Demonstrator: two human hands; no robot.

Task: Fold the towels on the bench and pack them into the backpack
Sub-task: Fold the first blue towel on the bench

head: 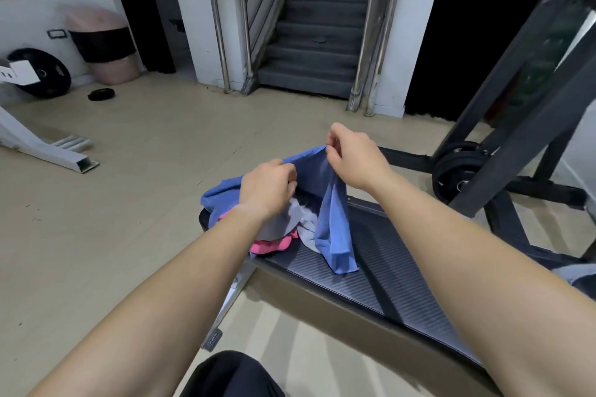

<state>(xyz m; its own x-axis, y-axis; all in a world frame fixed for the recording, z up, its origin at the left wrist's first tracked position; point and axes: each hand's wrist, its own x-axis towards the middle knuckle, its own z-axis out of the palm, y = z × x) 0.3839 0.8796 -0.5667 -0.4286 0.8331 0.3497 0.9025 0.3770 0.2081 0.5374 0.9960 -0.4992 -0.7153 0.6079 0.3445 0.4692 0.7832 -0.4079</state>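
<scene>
Blue towel [333, 222]: raised over the pile at the 12 o'clock end of the table [396, 280], top edge held up, one side hanging down onto the pad.
Left hand [269, 187]: fingers curled, pinching the towel's edge at 9 o'clock.
Right hand [353, 158]: fingers curled, pinching the same edge at 3 o'clock, slightly higher.
Other towels: grey towel [304, 224] and pink towel [266, 246] bunched beneath the blue one.
Floor [145, 203]: beige, weight plates [458, 171] at 2 o'clock.

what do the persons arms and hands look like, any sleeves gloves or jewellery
The left hand and right hand are bare: no gloves, rings or watch show. The left arm and right arm are uncovered as far as the view reaches, with no sleeve, band or marking visible.
</scene>
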